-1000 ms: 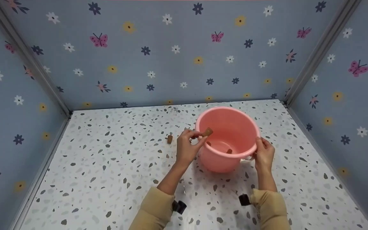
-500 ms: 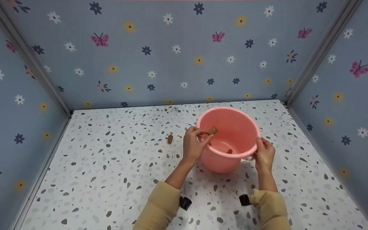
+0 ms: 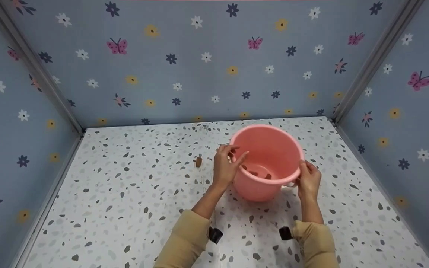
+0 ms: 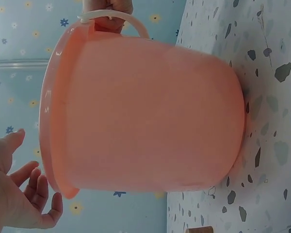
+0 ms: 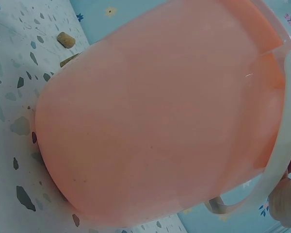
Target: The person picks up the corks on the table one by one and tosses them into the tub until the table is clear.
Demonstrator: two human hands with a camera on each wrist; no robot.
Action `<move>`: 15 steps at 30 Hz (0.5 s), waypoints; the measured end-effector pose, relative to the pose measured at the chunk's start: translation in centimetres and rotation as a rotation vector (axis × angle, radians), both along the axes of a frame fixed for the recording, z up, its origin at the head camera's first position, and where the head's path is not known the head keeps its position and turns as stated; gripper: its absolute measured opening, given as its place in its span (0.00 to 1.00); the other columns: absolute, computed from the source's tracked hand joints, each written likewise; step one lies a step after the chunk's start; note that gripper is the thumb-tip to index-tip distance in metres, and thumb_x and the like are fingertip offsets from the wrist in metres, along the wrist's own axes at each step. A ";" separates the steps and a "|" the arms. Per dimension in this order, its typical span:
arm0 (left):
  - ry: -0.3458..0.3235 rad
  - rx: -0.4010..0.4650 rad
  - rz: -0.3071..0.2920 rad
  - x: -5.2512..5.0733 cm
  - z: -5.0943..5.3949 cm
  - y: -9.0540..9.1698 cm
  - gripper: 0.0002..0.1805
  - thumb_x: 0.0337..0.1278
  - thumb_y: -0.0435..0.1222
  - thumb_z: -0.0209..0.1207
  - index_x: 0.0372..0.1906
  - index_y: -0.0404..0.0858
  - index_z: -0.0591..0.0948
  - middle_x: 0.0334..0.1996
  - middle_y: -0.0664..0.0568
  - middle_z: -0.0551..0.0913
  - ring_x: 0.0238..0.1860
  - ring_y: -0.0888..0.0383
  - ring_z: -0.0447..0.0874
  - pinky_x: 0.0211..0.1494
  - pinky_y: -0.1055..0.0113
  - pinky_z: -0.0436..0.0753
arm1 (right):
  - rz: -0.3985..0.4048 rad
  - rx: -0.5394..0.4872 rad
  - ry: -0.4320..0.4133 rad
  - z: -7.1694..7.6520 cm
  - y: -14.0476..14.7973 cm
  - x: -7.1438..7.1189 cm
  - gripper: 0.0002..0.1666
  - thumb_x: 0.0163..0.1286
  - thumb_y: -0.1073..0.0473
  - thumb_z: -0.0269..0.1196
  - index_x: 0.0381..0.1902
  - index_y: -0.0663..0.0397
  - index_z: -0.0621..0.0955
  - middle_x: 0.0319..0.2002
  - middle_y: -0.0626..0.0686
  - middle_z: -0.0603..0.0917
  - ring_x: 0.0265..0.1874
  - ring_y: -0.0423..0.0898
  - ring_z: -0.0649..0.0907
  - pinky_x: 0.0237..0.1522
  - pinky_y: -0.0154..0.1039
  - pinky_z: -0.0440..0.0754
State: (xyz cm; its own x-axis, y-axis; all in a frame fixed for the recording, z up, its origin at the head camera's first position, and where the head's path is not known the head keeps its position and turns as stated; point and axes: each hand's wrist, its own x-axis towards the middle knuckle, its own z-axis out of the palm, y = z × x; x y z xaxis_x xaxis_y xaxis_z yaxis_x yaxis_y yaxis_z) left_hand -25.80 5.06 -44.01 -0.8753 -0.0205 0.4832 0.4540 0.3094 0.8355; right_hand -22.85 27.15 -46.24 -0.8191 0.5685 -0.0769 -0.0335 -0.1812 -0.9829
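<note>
A pink bucket (image 3: 255, 191) with a whitish handle (image 5: 286, 126) stands on the speckled surface. My right hand (image 3: 308, 180) grips its rim on the right, beside the handle. My left hand (image 3: 226, 167) is at the left of the rim, thumb and fingers spread apart with nothing between them. In the left wrist view those left fingers (image 4: 36, 189) are close to the rim. Inside the bucket lie small brown corks, among them one cork (image 3: 268, 176) and another cork (image 3: 253, 173).
A brown cork (image 3: 198, 162) is on the surface left of the bucket. The right wrist view shows a cork (image 5: 66, 40) behind the bucket and part of a second at its edge. Flower-patterned walls (image 3: 214, 67) enclose the back and sides.
The left hand moved right over the rim and let go of a cork, which now lies in the bucket. The right hand has kept its grip on the rim.
</note>
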 end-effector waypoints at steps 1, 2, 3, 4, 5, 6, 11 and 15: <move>0.007 0.014 -0.001 -0.1 0.0 -0.1 0.16 0.46 0.40 0.63 0.38 0.32 0.80 0.29 0.43 0.73 0.31 0.51 0.73 0.31 0.63 0.73 | -0.002 -0.007 0.002 0.0 0.0 0.0 0.22 0.65 0.61 0.52 0.51 0.73 0.69 0.18 0.47 0.77 0.10 0.37 0.72 0.10 0.26 0.67; 0.014 0.027 -0.002 -0.1 -0.1 -0.2 0.16 0.47 0.39 0.63 0.39 0.32 0.79 0.29 0.43 0.73 0.30 0.51 0.73 0.31 0.62 0.73 | -0.003 -0.011 0.001 0.0 0.0 0.0 0.22 0.65 0.61 0.52 0.51 0.73 0.69 0.18 0.47 0.77 0.10 0.37 0.71 0.10 0.26 0.67; 0.016 0.036 -0.002 -0.2 -0.1 -0.3 0.15 0.48 0.38 0.62 0.39 0.32 0.79 0.30 0.44 0.73 0.30 0.51 0.73 0.31 0.61 0.73 | -0.006 -0.013 -0.002 0.0 0.0 0.0 0.21 0.65 0.61 0.52 0.51 0.72 0.69 0.18 0.48 0.77 0.10 0.37 0.72 0.10 0.26 0.67; 0.020 0.046 -0.002 -0.2 -0.2 -0.5 0.15 0.49 0.38 0.62 0.39 0.32 0.79 0.30 0.44 0.73 0.30 0.51 0.73 0.32 0.59 0.73 | -0.006 -0.015 -0.003 0.0 0.0 0.0 0.21 0.65 0.61 0.52 0.51 0.72 0.69 0.19 0.48 0.77 0.10 0.37 0.72 0.10 0.26 0.67; 0.023 0.055 -0.003 -0.3 -0.3 -0.6 0.14 0.49 0.38 0.61 0.39 0.32 0.79 0.30 0.43 0.73 0.30 0.51 0.73 0.32 0.58 0.73 | -0.009 -0.013 -0.008 0.0 0.0 0.0 0.21 0.64 0.61 0.52 0.51 0.72 0.69 0.18 0.48 0.77 0.10 0.37 0.72 0.10 0.26 0.67; 0.026 0.064 -0.004 -0.3 -0.3 -0.7 0.14 0.50 0.38 0.61 0.39 0.31 0.79 0.30 0.43 0.73 0.31 0.51 0.72 0.33 0.57 0.73 | -0.011 -0.011 -0.012 0.0 0.0 0.0 0.21 0.64 0.61 0.52 0.51 0.72 0.69 0.18 0.48 0.77 0.11 0.37 0.72 0.10 0.26 0.67; 0.031 0.069 0.011 -0.4 -0.6 -1.3 0.14 0.52 0.37 0.59 0.39 0.30 0.78 0.30 0.44 0.74 0.30 0.52 0.72 0.35 0.58 0.74 | -0.022 0.000 -0.021 0.1 0.0 0.0 0.21 0.64 0.61 0.52 0.51 0.72 0.70 0.19 0.47 0.77 0.11 0.37 0.72 0.10 0.26 0.67; 0.027 0.067 0.032 -0.7 -1.0 -1.9 0.13 0.52 0.36 0.59 0.39 0.30 0.78 0.30 0.43 0.74 0.31 0.51 0.73 0.36 0.57 0.74 | -0.019 -0.001 -0.011 0.1 -0.1 0.1 0.22 0.64 0.61 0.52 0.52 0.72 0.69 0.19 0.47 0.77 0.11 0.37 0.72 0.10 0.26 0.67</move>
State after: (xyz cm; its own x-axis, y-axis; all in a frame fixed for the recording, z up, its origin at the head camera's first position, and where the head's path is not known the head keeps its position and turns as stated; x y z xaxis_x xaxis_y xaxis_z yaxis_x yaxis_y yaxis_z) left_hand -26.46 3.18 -45.04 -0.8603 -0.0809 0.5034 0.4677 0.2680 0.8423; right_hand -22.80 27.10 -46.13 -0.8070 0.5841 -0.0867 -0.0258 -0.1815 -0.9831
